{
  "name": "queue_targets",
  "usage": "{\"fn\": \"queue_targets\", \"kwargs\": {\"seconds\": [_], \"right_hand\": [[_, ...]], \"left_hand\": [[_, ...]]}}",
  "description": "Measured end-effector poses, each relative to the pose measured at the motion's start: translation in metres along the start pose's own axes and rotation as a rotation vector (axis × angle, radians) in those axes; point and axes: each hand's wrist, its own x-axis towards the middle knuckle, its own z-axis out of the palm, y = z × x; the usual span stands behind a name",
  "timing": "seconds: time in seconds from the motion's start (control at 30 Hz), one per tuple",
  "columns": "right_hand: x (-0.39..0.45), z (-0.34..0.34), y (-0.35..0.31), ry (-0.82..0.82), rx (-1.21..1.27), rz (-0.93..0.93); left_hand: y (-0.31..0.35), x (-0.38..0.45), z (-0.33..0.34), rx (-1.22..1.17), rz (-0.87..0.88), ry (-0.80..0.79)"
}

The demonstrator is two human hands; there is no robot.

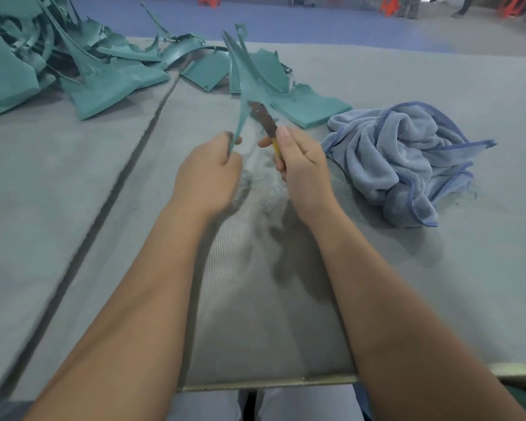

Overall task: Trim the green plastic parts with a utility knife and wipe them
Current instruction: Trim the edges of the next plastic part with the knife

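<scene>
My left hand grips the thin lower tip of a long curved green plastic part, which rises away from me above the table. My right hand holds a utility knife by its yellow handle. Its rusty blade points up and left and meets the part's edge. A crumpled blue cloth lies to the right of my right hand. Fine green shavings lie on the table between my hands.
A heap of green plastic parts fills the far left of the grey felt table. More green parts lie just behind the knife. A dark seam runs diagonally across the table. The table's near edge is above my lap.
</scene>
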Motion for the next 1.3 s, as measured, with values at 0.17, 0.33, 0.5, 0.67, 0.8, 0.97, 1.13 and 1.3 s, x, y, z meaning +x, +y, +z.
{"fn": "queue_targets", "kwargs": {"seconds": [0.17, 0.33, 0.5, 0.67, 0.8, 0.97, 1.13, 1.3], "right_hand": [[0.004, 0.002, 0.005, -0.075, -0.149, 0.092], [0.007, 0.002, 0.013, -0.101, -0.217, 0.113], [0.008, -0.001, 0.012, -0.062, -0.169, 0.120], [0.008, -0.003, 0.009, -0.133, 0.086, 0.191], [0.008, -0.001, 0.012, -0.158, 0.015, 0.198], [0.010, 0.001, 0.013, -0.195, 0.014, 0.212], [0.011, 0.001, 0.013, -0.187, -0.068, 0.200], [0.010, 0.003, 0.012, -0.158, -0.116, 0.187]], "left_hand": [[0.001, -0.002, 0.008, 0.147, 0.038, -0.170], [0.002, -0.006, -0.005, -0.094, -0.035, -0.312], [-0.006, -0.002, -0.008, -0.278, -0.015, -0.306], [0.003, -0.003, 0.001, -0.443, -0.081, -0.174], [0.013, 0.000, 0.004, -0.791, -0.319, -0.292], [0.005, -0.003, 0.007, -0.875, -0.171, -0.439], [0.002, -0.003, 0.008, -0.950, -0.174, -0.430], [0.003, -0.004, 0.009, -0.921, -0.167, -0.382]]}}
